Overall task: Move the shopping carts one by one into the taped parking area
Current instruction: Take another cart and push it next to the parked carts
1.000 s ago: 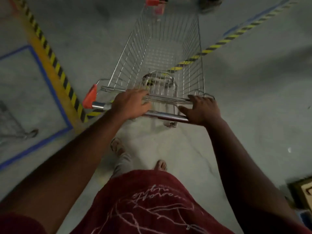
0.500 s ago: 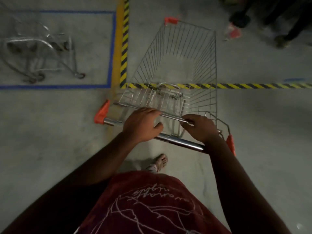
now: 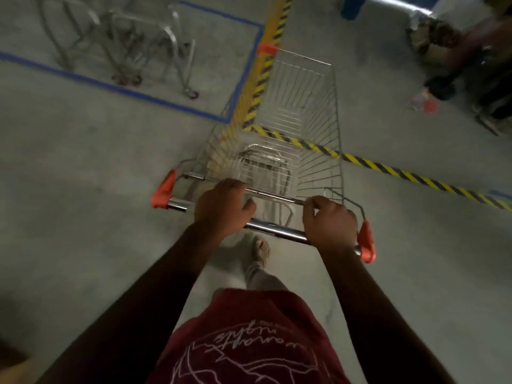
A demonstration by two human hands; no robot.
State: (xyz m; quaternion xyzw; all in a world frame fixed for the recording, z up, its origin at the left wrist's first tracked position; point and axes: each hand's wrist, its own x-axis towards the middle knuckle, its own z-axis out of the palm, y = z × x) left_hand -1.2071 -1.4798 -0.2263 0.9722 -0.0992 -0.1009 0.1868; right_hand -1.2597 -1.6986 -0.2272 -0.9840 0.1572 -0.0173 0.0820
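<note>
My cart [image 3: 291, 128] sits mid-frame, its wire basket empty, its nose pointing to the top of the frame and lying over the yellow-black tape [image 3: 388, 169]. My left hand [image 3: 221, 209] is clenched around the chrome handle [image 3: 273, 228], fingers reaching forward to the thin rear wire of the basket. My right hand [image 3: 329, 224] is wrapped around the same handle near its right end, just beside one orange cap [image 3: 367, 242]. I count three orange pieces on the cart: that cap, another [image 3: 163, 189] at the handle's left end, and a corner guard [image 3: 266, 48] at the front.

My red shirt [image 3: 249, 342] carries white line art and a few words of script; from here they read upside down and I cannot make them out.

The floor [image 3: 83, 189] is bare grey concrete, dimly lit. Blue tape [image 3: 116, 87] marks the parking area at upper left, and parked carts [image 3: 119, 42] stand inside it, blurred; how many I cannot tell. The striped tape runs in two lines that meet under my cart. At upper right someone's dark legs [image 3: 471, 65] show, blurred. One of my feet [image 3: 260, 250] shows below the handle.
</note>
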